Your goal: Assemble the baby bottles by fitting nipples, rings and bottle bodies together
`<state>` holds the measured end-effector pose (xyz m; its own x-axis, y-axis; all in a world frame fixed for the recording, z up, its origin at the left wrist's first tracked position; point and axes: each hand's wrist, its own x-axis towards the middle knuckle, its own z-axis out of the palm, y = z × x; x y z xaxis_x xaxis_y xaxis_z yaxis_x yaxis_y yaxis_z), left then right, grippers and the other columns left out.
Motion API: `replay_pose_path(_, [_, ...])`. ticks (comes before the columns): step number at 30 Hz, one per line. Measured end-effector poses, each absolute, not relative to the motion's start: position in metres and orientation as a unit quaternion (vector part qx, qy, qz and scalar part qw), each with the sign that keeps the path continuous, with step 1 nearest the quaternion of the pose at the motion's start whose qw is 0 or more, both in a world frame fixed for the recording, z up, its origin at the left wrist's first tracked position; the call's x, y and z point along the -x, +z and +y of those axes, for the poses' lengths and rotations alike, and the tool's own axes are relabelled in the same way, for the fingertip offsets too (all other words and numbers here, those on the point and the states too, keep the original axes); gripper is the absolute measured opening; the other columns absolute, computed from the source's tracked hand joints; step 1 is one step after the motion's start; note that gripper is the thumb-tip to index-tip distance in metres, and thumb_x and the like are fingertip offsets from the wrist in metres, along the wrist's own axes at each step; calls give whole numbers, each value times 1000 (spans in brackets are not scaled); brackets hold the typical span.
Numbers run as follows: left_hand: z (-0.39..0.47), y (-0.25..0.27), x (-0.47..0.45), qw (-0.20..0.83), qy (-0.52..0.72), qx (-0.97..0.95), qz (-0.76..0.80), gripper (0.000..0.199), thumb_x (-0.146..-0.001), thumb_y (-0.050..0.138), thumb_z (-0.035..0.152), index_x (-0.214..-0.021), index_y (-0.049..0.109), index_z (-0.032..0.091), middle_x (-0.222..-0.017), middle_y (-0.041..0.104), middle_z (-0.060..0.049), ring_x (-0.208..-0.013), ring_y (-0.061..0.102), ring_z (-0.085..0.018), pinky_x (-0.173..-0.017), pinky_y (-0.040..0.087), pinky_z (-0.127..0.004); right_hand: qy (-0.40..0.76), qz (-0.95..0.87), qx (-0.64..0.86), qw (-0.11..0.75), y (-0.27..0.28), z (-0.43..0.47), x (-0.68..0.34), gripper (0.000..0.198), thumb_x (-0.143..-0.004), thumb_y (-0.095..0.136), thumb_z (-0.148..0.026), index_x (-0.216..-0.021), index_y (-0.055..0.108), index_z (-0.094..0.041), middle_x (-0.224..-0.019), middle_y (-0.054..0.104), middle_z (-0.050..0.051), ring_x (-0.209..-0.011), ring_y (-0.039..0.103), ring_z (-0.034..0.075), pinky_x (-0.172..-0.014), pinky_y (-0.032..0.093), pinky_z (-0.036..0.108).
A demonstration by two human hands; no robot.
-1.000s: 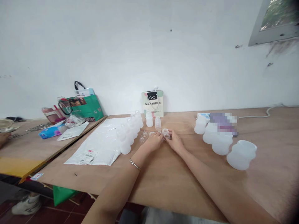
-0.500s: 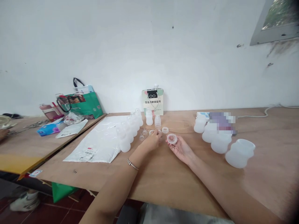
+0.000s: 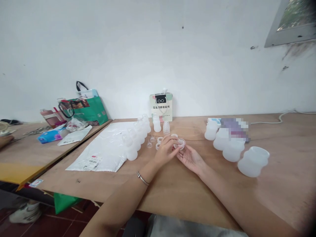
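A translucent bottle collar ring (image 3: pixel 181 143) rests in the fingers of my right hand (image 3: pixel 191 159), palm turned up above the table. My left hand (image 3: pixel 166 151) closes its thumb and fingers on the ring's left side; whether something small is between them is hidden. Just left of that hand lie collar rings (image 3: pixel 158 145) and two clear silicone nipples (image 3: pixel 149 144). Beyond the hands, another ring (image 3: pixel 174 135) is partly covered by my left fingers. A clear bottle cap (image 3: pixel 166 128) stands behind them, beside a capped baby bottle (image 3: pixel 156 123).
Several capped baby bottles (image 3: pixel 131 152) form a row on the left, beside a white plastic mailer (image 3: pixel 103 148). Several open bottle bodies (image 3: pixel 253 163) line the right. A paper bag (image 3: pixel 161 108) leans on the wall. Another table (image 3: pixel 22 158) holds a green bag (image 3: pixel 97 110).
My left hand has moved from the small parts on the table right to the collar ring in my right hand. The ring has tilted and shifted slightly left and up.
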<state>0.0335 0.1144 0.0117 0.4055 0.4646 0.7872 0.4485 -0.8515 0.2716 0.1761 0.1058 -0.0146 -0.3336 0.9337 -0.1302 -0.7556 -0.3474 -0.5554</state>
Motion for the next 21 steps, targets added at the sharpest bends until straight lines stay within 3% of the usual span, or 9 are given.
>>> replay_pose_path(8, [121, 12, -25, -103, 357, -868, 330, 17, -83, 47, 26, -92, 61, 22, -103, 58, -7, -98, 51, -18, -90, 35, -38, 778, -200, 236, 547, -12, 107, -177, 18, -86, 44, -25, -87, 60, -18, -82, 66, 3, -74, 63, 11, -70, 53, 22])
replay_pose_path(16, [119, 13, -24, -79, 320, -886, 326, 31, -79, 51, 45, -99, 59, 23, -123, 47, -9, -109, 46, -22, -90, 37, -38, 771, -247, 228, 541, -16, 108, -176, 15, -84, 50, -27, -88, 62, -18, -83, 66, 2, -75, 63, 10, -66, 51, 17])
replay_pose_path(21, [126, 3, -27, -73, 334, -892, 296, 24, -83, 47, 34, -101, 57, 22, -115, 52, -10, -106, 50, -20, -88, 43, -35, 754, -240, 255, 557, -21, 111, -176, 16, -84, 46, -25, -82, 61, -20, -78, 66, 1, -75, 63, 11, -71, 52, 22])
